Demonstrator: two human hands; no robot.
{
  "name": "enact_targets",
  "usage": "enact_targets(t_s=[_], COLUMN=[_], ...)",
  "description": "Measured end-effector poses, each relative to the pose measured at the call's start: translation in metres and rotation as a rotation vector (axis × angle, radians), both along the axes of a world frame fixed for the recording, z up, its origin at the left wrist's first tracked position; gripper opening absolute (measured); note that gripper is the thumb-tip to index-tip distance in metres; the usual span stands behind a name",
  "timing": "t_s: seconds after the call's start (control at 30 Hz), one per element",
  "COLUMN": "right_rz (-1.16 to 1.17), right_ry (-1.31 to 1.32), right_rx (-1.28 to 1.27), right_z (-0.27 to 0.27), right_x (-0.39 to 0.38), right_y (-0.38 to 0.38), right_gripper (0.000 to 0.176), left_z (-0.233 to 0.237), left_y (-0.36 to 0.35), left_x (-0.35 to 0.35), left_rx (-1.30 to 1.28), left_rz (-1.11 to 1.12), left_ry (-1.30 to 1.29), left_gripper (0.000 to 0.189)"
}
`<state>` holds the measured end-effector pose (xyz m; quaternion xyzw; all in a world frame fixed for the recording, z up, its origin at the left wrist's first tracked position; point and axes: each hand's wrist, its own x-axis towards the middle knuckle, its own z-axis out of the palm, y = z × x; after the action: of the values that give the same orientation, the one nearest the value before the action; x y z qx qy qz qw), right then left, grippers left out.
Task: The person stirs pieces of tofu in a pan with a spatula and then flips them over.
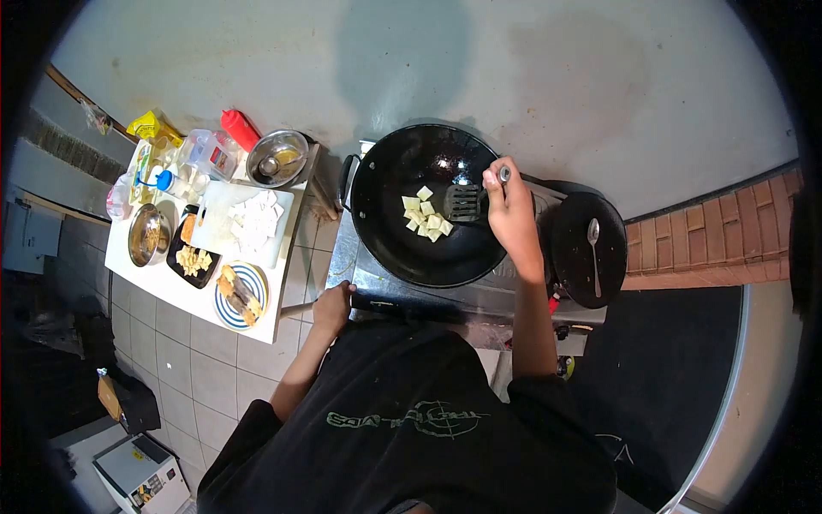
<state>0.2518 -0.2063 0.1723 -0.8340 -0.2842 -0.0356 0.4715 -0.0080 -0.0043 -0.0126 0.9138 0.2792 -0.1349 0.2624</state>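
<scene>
My right hand is closed around the handle of a black slotted spatula. The spatula's head lies inside a large black wok, just right of a cluster of pale cut cubes whose kind I cannot make out. The wok sits on a metal stove. Down at the stove's front left corner, my left hand grips the edge, its fingers partly hidden.
Right of the wok, a spoon lies on a round black lid or pan. The white side table holds a cutting board with white pieces, steel bowls, a black tray, a striped plate and a red bottle.
</scene>
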Motion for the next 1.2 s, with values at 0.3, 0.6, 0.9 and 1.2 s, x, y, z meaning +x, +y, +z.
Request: enact_targets(t_s=[0.3,0.6,0.9,1.2], right_rz=[0.005,-0.001,-0.053,-0.092], right_ry=[0.006,0.09,0.116,0.092], right_rx=[0.045,0.023,0.095,0.09], right_z=[-0.005,-0.001,-0.008,-0.008], right_x=[0.004,-0.001,-0.009,-0.013], right_y=[-0.003,-0.01,-0.014,-0.023], right_gripper=[0.017,0.018,0.018,0.02], left_z=[0.006,0.224,0.322,0.333], left_y=[-0.001,0.005,-0.041,-0.045], left_x=[0.0,0.009,0.022,0.021], left_rx=[0.01,-1.048,-1.314,-1.325], left_rz=[0.002,-0.832,-1.427,-1.493], left_ry=[0.007,-0.309,-0.768,-0.78], left_gripper=[0.035,0.025,0.023,0.014])
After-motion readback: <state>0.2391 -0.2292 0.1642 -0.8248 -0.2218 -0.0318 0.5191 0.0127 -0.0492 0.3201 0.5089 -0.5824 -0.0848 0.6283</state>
